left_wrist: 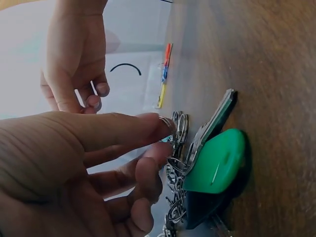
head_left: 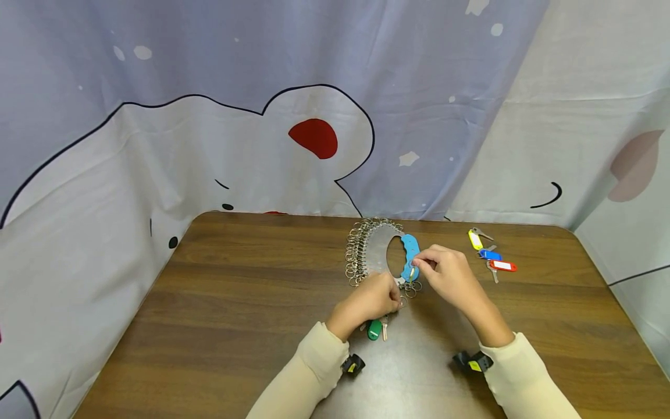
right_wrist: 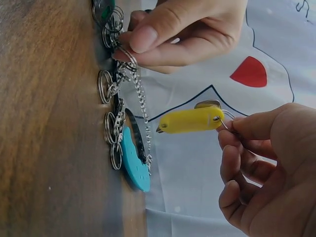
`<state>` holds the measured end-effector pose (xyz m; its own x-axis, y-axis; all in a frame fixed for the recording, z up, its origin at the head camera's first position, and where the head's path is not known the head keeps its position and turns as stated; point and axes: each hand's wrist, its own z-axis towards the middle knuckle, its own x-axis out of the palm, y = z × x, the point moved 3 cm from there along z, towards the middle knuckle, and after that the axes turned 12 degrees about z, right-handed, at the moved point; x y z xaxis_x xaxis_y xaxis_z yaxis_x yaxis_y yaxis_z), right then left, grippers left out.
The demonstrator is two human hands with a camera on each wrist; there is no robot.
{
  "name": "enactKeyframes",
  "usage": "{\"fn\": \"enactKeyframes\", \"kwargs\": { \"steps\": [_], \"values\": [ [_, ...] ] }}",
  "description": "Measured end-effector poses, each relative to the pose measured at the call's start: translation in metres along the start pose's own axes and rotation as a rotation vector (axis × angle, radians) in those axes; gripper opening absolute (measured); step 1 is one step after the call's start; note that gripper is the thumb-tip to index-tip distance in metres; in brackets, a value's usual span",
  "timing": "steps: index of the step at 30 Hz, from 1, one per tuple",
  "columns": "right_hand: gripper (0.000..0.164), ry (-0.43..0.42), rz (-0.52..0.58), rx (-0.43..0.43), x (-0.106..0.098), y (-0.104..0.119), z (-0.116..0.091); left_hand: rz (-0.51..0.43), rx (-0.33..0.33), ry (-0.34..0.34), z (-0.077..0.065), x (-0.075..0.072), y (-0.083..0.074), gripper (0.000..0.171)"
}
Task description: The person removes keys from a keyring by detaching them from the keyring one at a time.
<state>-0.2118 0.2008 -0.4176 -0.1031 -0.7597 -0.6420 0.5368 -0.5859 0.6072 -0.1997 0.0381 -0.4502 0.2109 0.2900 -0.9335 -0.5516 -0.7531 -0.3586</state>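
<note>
Head view. My left hand (head_left: 374,298) pinches a split ring (head_left: 402,302) at the near end of the key holder (head_left: 381,251), a metal plate with a blue grip (head_left: 409,256) and a fringe of many rings, lying on the surface (head_left: 235,302). My right hand (head_left: 445,273) hovers just beside the grip, fingers closed on a small yellow-tagged key. A green tag (head_left: 374,330) with its key lies under my left wrist. Three more tagged keys lie well apart to the right: one yellow (head_left: 475,240), one blue (head_left: 489,255), one red (head_left: 503,266).

Left wrist view. My thumb and forefinger (left_wrist: 148,129) close on a ring (left_wrist: 180,127) at the plate's edge; the green tag (left_wrist: 217,163) and its key (left_wrist: 213,123) rest on the surface, touching the ring cluster.

Right wrist view. My right fingers (right_wrist: 247,129) clamp the wire loop of the yellow tag (right_wrist: 190,121), held in the air, apart from the rings. A short chain (right_wrist: 143,116) hangs from the ring my left fingers hold.

Judgement: the step is hanging the yellow key on a ring; next, its loop must meet the ring's split while the left fingers hold the ring steady.

Count: five tags seen, two yellow, one each green, blue, red; rings too many to count.
</note>
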Motion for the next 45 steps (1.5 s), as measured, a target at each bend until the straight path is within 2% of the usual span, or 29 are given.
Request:
{"fn": "enactKeyframes", "kwargs": {
  "steps": [5, 10, 15, 23, 28, 33, 40, 45],
  "values": [
    [0.006, 0.008, -0.004, 0.007, 0.000, -0.001, 0.000, 0.025, 0.032, -0.009, -0.001, 0.000, 0.000, 0.018],
    [0.006, 0.006, -0.007, 0.001, -0.001, -0.002, 0.001, -0.020, 0.001, 0.002, -0.001, -0.005, 0.002, 0.011],
    [0.006, -0.022, -0.012, -0.004, -0.004, -0.003, 0.002, -0.026, -0.003, -0.059, -0.002, -0.016, 0.006, 0.004],
    [0.006, -0.062, -0.016, -0.010, -0.011, -0.003, 0.004, -0.040, 0.087, -0.179, -0.005, -0.035, 0.014, 0.015],
    [0.004, -0.083, -0.039, -0.007, -0.018, -0.005, 0.002, 0.006, 0.140, -0.226, -0.008, -0.043, 0.016, 0.027],
    [0.004, -0.106, -0.056, -0.012, -0.028, -0.010, 0.000, 0.051, 0.156, -0.253, -0.013, -0.046, 0.021, 0.042],
    [0.006, -0.119, -0.114, -0.043, -0.053, -0.023, -0.004, 0.088, 0.184, -0.298, -0.025, -0.046, 0.033, 0.056],
    [0.004, -0.119, -0.132, -0.027, -0.073, -0.037, -0.010, 0.134, 0.187, -0.283, -0.038, -0.044, 0.037, 0.062]
  ]
}}
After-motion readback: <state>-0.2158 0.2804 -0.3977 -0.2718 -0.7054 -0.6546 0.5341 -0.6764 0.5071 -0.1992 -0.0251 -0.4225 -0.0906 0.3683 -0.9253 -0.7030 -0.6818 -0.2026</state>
